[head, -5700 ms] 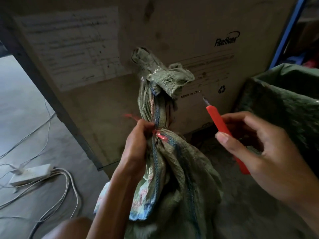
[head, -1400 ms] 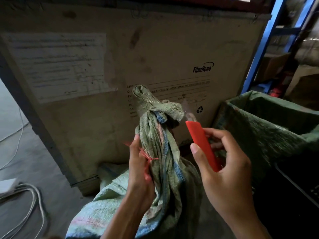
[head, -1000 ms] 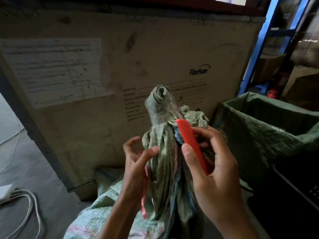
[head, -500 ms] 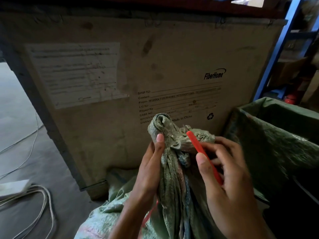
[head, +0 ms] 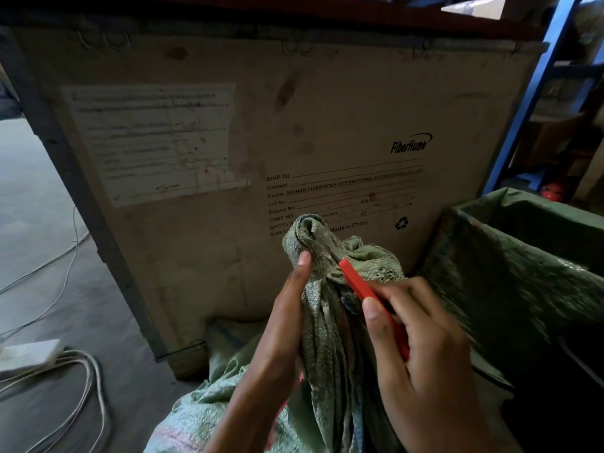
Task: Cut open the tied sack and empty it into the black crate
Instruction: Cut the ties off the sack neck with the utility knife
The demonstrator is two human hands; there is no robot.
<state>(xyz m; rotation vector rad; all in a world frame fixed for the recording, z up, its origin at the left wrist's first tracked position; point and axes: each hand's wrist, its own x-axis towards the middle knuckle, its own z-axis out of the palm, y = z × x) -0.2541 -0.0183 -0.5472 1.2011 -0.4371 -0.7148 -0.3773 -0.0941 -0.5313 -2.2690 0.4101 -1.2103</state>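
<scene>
sack (head: 322,322): faded green weave | cutter (head: 358,284): red | box (head: 294,142): tan, black print | rack (head: 536,93): blue

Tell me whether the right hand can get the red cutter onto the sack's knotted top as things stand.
Probably yes. The right hand grips the red cutter with its tip against the knotted top; the left hand holds the neck from the left, clear of the cutter's line.

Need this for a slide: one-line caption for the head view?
Left hand grips the sack by its neck; right hand holds a red cutter to its bunched top.
</scene>
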